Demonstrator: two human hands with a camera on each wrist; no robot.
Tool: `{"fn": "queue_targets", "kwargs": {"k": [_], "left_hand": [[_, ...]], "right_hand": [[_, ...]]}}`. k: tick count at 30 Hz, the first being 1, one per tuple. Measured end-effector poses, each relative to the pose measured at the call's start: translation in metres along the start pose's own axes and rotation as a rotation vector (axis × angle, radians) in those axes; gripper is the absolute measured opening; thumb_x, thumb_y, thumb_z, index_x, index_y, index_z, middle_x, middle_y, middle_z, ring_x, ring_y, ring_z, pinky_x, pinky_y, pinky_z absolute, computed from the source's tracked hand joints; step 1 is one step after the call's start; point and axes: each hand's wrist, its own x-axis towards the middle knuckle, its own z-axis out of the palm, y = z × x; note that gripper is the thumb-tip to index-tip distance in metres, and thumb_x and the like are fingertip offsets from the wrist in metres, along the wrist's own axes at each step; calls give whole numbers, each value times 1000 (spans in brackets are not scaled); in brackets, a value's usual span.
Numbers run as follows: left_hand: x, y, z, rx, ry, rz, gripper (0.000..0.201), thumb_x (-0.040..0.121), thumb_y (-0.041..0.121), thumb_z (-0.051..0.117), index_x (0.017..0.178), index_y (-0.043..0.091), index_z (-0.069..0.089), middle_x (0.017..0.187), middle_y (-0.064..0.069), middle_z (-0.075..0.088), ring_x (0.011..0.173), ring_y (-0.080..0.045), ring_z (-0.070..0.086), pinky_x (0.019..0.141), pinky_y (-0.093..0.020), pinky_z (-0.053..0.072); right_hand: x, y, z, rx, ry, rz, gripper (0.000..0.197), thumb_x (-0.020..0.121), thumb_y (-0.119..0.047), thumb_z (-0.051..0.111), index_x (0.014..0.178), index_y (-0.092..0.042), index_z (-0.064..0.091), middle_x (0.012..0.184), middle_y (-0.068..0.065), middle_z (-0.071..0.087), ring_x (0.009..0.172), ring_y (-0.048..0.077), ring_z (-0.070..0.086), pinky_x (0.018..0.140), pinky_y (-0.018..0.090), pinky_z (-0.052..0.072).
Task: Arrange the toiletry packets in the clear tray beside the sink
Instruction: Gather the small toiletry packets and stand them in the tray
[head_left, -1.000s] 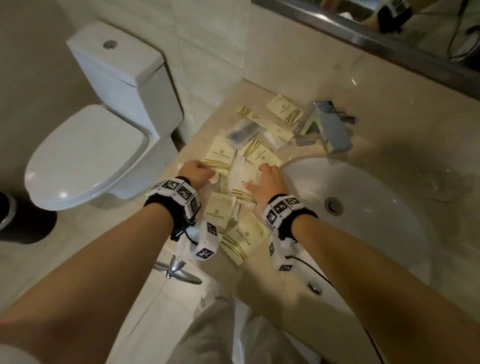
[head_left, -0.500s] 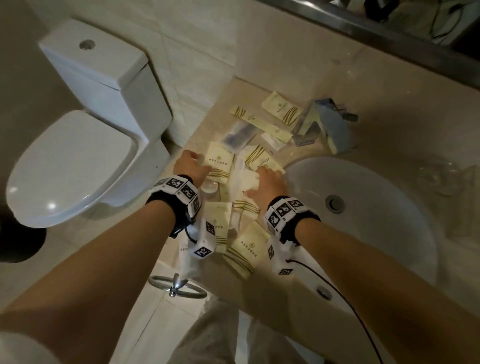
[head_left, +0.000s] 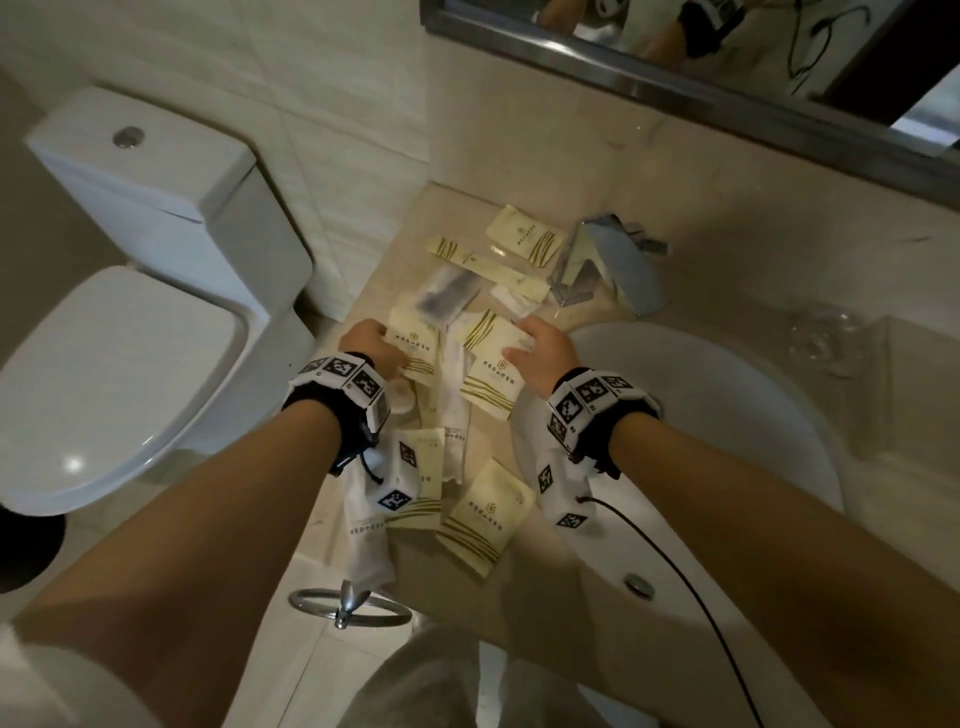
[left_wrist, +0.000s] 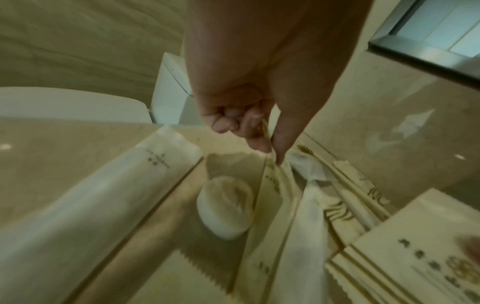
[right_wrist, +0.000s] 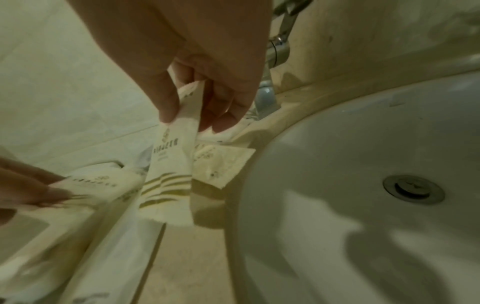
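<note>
My right hand (right_wrist: 207, 82) pinches a cream paper packet with gold stripes (right_wrist: 168, 174) by its top edge, lifted beside the white basin (right_wrist: 363, 185). My left hand (left_wrist: 249, 115) pinches another cream packet (head_left: 415, 345); more cream packets (head_left: 488, 519) lie scattered below my wrists.

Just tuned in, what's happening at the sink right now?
A person is sorting toiletry packets on the counter left of the sink. The left hand pinches one cream packet, and the right hand pinches another striped packet lifted off the pile. Others lie scattered loose toward the faucet.
</note>
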Motion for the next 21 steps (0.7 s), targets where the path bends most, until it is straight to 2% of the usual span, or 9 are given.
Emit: {"fn": "queue_targets", "kwargs": {"k": [3,9,12,13,14,16,18,19,21], "left_hand": [[-10,10,-19,35,3,56,33,87,17,59,116,3,62,124,-17,60,115,-33,56,88,-32,44],[-46,46,-41,-137,70,185,20,84,14,62,103,10,66,105,-13,64,98,-25,56,80,-26,40],[-61,65,-42,-179,98,193,9,84,17,61,81,9,61,76,-5,55,89,-25,54,67,-26,42],[-68,73,-39,-202,91,198,15,85,17,60,72,10,57,72,-5,54,85,-23,53,63,-26,43],[-76,83,-35,-235,71,218,17,86,15,60,70,12,55,75,-7,57,84,-23,54,65,-28,47],[-89,101,-23,-307,0,267,5,87,13,60,84,10,58,93,-14,60,87,-26,58,73,-32,55],[-103,121,-6,-372,-72,314,2,88,10,59,87,9,57,98,-16,59,81,-27,60,57,-27,57],[-109,129,1,-427,-112,325,7,89,8,58,82,9,57,96,-17,58,74,-25,60,49,-26,56],[-124,152,26,-493,-193,341,9,90,8,57,80,9,58,93,-16,60,68,-19,59,47,-26,56]], "right_hand": [[-4,-14,-12,-30,29,-26,39,91,-13,58,128,-7,50,122,15,58,110,29,58,82,27,47],[-22,-53,-47,95,100,-153,41,91,-13,57,130,-8,50,126,13,58,113,28,58,88,31,50],[-31,-59,-67,184,134,-160,40,90,-15,58,129,-10,50,118,7,59,101,21,59,67,20,49],[-36,-58,-77,218,152,-170,38,90,-15,59,127,-9,52,116,5,60,99,21,59,63,18,46],[-40,-54,-89,253,173,-174,35,89,-14,59,123,-7,54,116,7,61,101,22,60,64,21,47],[-48,-46,-112,296,211,-176,31,89,-12,59,118,-3,56,111,7,63,102,22,61,69,26,52],[-58,-33,-137,325,251,-163,29,90,-10,58,117,1,57,107,8,63,98,21,61,66,19,51],[-62,-27,-145,327,272,-154,28,90,-10,58,116,2,57,110,12,64,101,23,62,70,21,50],[-70,-6,-168,317,326,-115,28,89,-11,60,113,3,58,117,16,64,108,28,62,82,30,49]]}}
